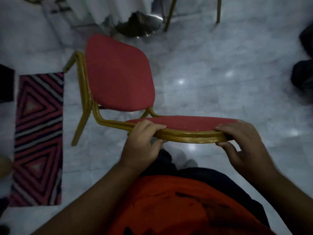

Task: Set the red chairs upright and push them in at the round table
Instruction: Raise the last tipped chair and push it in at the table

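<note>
Fingers of both hands clamp the red chair's backrest rim; far legs hidden.

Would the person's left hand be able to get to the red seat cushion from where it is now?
Probably yes. The left hand grips the gold frame at the top of the chair back, as does the right hand. The seat cushion lies just ahead with nothing over it, but the hand would have to let go first.
</note>
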`<state>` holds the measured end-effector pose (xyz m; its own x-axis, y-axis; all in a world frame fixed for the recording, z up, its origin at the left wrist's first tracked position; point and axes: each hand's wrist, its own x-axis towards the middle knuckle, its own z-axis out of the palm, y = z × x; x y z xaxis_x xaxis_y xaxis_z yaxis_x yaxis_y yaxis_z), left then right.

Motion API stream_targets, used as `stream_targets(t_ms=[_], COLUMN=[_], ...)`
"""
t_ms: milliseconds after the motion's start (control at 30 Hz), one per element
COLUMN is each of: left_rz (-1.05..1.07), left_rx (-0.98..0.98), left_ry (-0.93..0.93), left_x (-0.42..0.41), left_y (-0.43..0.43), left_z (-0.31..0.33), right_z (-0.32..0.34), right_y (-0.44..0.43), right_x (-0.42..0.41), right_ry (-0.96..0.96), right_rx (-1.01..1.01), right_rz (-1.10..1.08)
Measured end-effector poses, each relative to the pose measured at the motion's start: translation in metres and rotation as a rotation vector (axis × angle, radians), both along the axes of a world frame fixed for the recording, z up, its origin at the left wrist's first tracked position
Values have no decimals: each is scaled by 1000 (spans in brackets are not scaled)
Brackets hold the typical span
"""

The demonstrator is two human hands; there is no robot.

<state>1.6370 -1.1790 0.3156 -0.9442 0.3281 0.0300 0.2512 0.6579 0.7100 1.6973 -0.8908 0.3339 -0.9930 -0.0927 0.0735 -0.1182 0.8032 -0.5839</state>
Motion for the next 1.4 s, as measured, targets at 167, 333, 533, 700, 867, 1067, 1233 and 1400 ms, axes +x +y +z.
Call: stream_targets(t_ms=[167, 333, 533, 700, 867, 1067, 1233, 1400], left_rz=[97, 17, 91, 215, 138, 172, 279, 243], left_rx=[-87, -94, -139, -228, -389, -434, -351, -259], left_ry=[37, 218, 214, 255, 399, 643, 538, 486], left_x=[24, 52, 58, 72, 71, 39, 14, -19], left_y=[-58, -76, -164, -229, -230, -274, -278, -277], left_z=[41, 81, 99, 113, 116, 95, 79, 67], right_z=[25, 49, 78, 67, 58, 66, 78, 74], right_y=[-71, -154, -232, -231, -272, -335, -348, -346], right_x=[-6, -4, -4, 0, -9, -41, -80, -100], right_ry=[151, 231, 234, 170, 32, 99, 198, 199], right_rx=[-2, -43, 12, 8, -45, 22, 150, 211], right_rz=[159, 254, 387, 290, 322, 376, 376, 310])
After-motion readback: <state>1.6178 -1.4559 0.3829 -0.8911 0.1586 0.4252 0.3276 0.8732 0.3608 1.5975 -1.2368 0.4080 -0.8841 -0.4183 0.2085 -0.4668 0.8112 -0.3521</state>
